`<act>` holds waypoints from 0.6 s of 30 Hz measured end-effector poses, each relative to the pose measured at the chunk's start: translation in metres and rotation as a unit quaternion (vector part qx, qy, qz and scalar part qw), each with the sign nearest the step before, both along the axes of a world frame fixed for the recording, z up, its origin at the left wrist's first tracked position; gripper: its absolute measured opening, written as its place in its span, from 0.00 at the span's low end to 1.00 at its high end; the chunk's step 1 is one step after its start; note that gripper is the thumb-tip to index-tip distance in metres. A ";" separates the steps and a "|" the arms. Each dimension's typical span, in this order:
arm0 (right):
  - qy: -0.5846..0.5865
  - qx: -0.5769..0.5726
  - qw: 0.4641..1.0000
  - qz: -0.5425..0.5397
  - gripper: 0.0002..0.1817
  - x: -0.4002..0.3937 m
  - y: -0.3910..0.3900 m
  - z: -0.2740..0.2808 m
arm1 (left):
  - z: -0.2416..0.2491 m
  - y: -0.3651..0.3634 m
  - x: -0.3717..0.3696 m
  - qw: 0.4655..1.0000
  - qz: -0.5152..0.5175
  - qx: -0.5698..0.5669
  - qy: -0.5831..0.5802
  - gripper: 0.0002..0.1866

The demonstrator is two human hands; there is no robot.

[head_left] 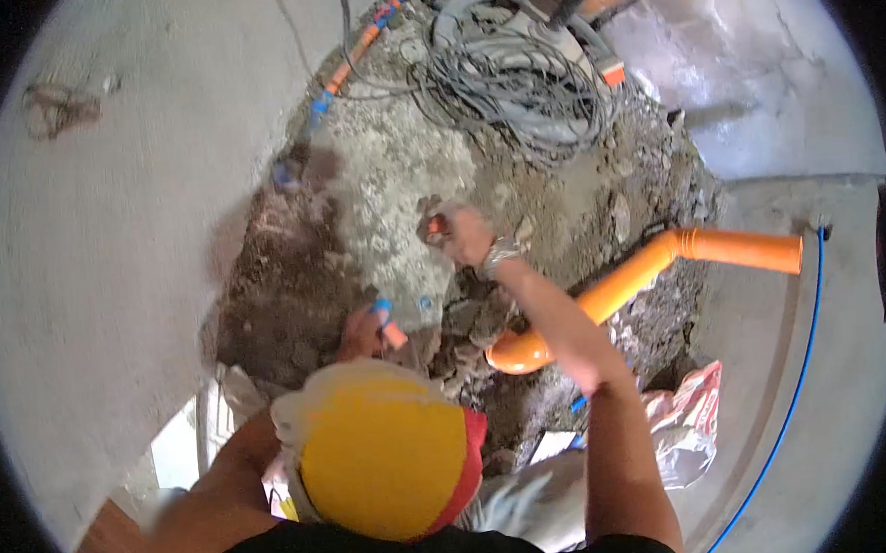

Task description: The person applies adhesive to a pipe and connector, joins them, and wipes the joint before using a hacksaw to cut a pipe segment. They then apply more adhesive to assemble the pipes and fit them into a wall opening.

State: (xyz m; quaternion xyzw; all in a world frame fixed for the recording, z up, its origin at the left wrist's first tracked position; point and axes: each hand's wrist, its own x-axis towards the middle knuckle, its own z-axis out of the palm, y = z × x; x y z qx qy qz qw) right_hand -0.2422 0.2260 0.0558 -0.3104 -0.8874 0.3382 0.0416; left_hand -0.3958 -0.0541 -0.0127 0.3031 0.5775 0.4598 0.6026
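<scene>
Here's the right hand (pixel 469 238), fingers closed on a small red piece (pixel 437 227), blurred, right over the pale patch of ground (pixel 390 185). A band (pixel 501 255) circles that wrist. Nearer the body, the left hand (pixel 361 331) is up against a blue-and-orange fitting (pixel 393 330); whether its fingers clamp it or merely touch it, I can't tell. Just right of that fitting, a small blue ring (pixel 424 304) in the ground! Behind the left hand, a yellow cap (pixel 383 452) fills the foreground. Right of the right hand, a bent orange pipe (pixel 628 280) lies over rubble, passing beneath the forearm. Beyond both hands, a grey cable heap (pixel 524 85), and left of it, a slim blue-and-orange pipe (pixel 343 71) along the wall (pixel 179 120).
</scene>
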 end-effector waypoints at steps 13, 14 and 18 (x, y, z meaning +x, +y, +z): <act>0.129 0.197 0.970 -0.064 0.06 -0.146 0.157 0.086 | 0.029 -0.001 0.007 0.998 -0.007 -0.020 -0.053 0.18; 0.108 0.218 0.968 -0.060 0.06 -0.167 0.181 0.091 | 0.025 -0.001 0.008 0.999 -0.005 -0.014 -0.031 0.17; 0.011 0.232 0.970 -0.072 0.11 -0.244 0.254 0.097 | 0.042 0.002 0.002 0.998 0.027 -0.025 -0.053 0.12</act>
